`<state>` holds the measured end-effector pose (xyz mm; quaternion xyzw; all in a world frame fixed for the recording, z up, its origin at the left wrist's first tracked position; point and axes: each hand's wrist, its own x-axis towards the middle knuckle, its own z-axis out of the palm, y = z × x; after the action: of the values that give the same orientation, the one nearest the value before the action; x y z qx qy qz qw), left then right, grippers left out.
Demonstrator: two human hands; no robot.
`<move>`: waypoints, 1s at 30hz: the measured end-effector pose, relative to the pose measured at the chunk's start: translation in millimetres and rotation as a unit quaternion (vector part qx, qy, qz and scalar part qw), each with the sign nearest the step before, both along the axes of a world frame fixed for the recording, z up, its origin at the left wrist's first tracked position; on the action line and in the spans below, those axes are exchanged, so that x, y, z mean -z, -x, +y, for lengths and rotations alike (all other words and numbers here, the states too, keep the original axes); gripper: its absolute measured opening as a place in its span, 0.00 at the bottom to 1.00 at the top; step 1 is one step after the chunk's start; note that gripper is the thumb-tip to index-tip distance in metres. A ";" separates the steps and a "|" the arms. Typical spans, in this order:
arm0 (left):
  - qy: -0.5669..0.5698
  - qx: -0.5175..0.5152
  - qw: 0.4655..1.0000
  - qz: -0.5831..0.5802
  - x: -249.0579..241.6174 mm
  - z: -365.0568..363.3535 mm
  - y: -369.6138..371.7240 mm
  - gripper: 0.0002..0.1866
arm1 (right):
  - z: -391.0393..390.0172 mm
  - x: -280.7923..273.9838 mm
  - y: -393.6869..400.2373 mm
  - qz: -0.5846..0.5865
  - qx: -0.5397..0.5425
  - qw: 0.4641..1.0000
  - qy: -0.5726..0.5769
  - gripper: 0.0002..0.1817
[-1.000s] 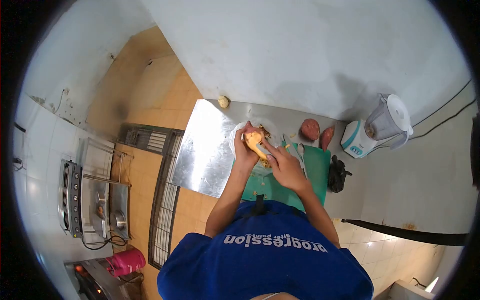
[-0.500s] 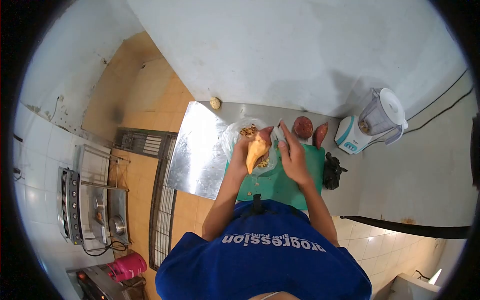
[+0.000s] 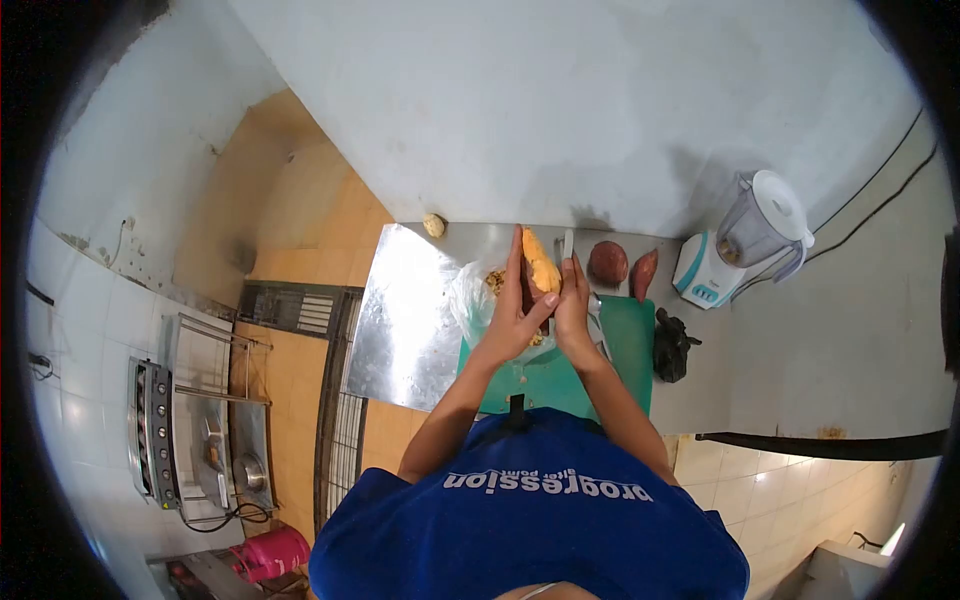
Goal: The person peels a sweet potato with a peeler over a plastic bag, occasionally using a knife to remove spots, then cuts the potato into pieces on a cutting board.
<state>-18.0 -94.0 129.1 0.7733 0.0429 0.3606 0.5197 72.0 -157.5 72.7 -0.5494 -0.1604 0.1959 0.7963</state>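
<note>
A partly peeled sweet potato (image 3: 541, 268), orange where the skin is off, points away from me in my left hand (image 3: 512, 322), with the fingers along its side and the thumb across its near end. Close against it on the right, my right hand (image 3: 573, 318) is closed around a slim tool with a pale, knife-like blade (image 3: 568, 243) sticking up; its handle is hidden. Beneath both hands lie a clear plastic bag (image 3: 470, 298) with peelings and a green cutting board (image 3: 630, 345). Something metallic shows on the board by my right wrist, partly covered.
Two unpeeled sweet potatoes (image 3: 608, 263) rest beyond the board. To the right stand a blender (image 3: 745, 240) and a black plastic bag (image 3: 674, 347). A pale round lump (image 3: 434, 225) sits at the far edge of the steel table (image 3: 400, 330). A stove (image 3: 152, 430) is far left.
The sweet potato has been turned, so its peeled orange end now points away from me instead of toward me. My right hand has come in against it, beside my left hand.
</note>
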 end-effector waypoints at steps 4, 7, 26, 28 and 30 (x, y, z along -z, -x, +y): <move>0.226 -0.057 0.973 -0.002 42.0 -5.9 -11.1 0.30 | -11.0 -8.2 4.8 -0.067 -0.018 0.998 0.009 0.29; 0.421 -0.006 0.905 -0.057 38.1 -5.7 -18.3 0.25 | -30.8 -31.0 0.8 -0.273 0.015 0.955 0.114 0.27; 0.489 -0.031 0.870 -0.053 42.6 50.7 -28.6 0.19 | -56.2 -44.6 25.2 -0.420 -0.140 0.820 0.361 0.25; 0.482 -0.048 0.873 -0.057 37.5 55.0 -25.6 0.21 | -58.7 -45.6 30.4 -0.381 -0.199 0.810 0.399 0.24; 0.454 -0.059 0.889 -0.036 42.9 55.0 -22.8 0.22 | -54.7 -47.9 24.4 -0.389 -0.169 0.822 0.379 0.25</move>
<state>4.8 -39.0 86.3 0.4359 0.2286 0.3593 0.7928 47.6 -212.2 120.6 -0.8028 -0.4607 0.1429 0.3505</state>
